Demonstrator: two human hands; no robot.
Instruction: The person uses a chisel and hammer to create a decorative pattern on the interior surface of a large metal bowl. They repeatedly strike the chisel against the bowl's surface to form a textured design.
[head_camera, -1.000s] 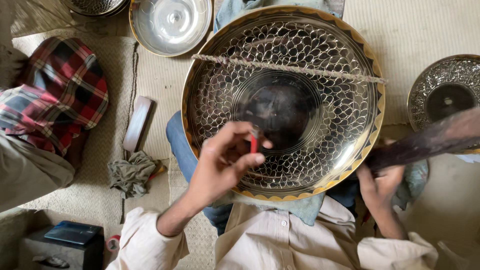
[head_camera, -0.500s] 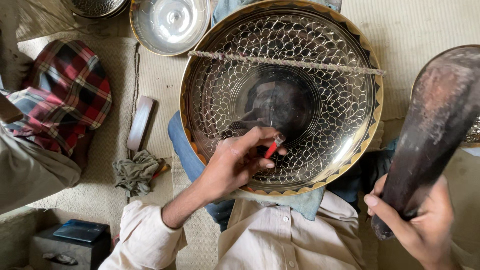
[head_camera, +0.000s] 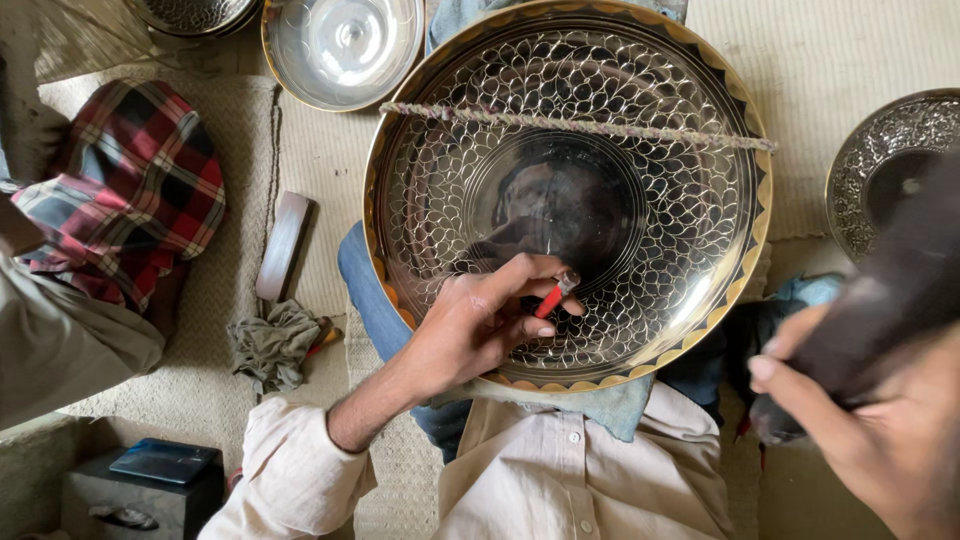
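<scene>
A large round metal tray with an engraved scale pattern and a gold rim rests on my lap. A rope stretches across its upper part. My left hand pinches a small red-handled punch tool, its tip against the tray's lower middle. My right hand grips a dark wooden mallet, raised close to the camera at the right and blurred.
A plain steel bowl sits at top centre and an engraved dish at the right edge. A red plaid cloth, a wooden block, a grey rag and a dark box lie at the left on woven matting.
The mallet swung up from low at the right, then came partway down toward the tool. My left hand shifted the tool slightly to the right on the tray.
</scene>
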